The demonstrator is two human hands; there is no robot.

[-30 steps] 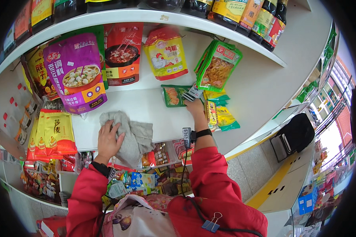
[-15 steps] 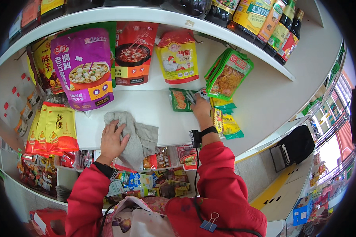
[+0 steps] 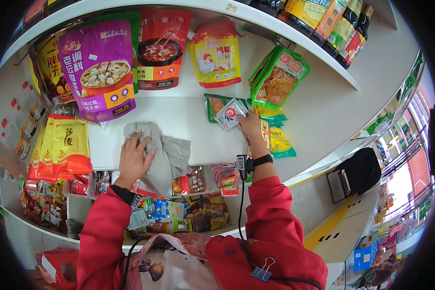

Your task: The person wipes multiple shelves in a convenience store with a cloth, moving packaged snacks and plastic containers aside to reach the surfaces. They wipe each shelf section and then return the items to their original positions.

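A grey cloth (image 3: 155, 151) lies bunched over the front edge of a white shelf. My left hand (image 3: 134, 159) rests on it, fingers apart and not closed round it. Between the fingers of my right hand (image 3: 249, 126) is a small silvery-white sachet (image 3: 230, 115) with a red and black round mark. Beneath it shows part of a green-edged packet (image 3: 212, 105). Yellow-and-green packets (image 3: 281, 142) lie by my right wrist. Just beyond, a stack of green food packets (image 3: 281, 82) leans at the back right, partly above my right hand.
Large purple (image 3: 99, 72), red (image 3: 160, 53) and yellow (image 3: 215, 55) pouches stand along the back. Yellow-red bags (image 3: 65, 147) fill the left side. Bottles (image 3: 350, 41) line the upper shelf (image 3: 193, 14). Below are bins of small packets (image 3: 169, 210). A black folding chair (image 3: 355, 176) stands right.
My right hand has drawn slightly back with the sachet, which now shows its face and covers part of the green-edged packet. My left hand stays on the cloth. The whole view has shifted slightly.
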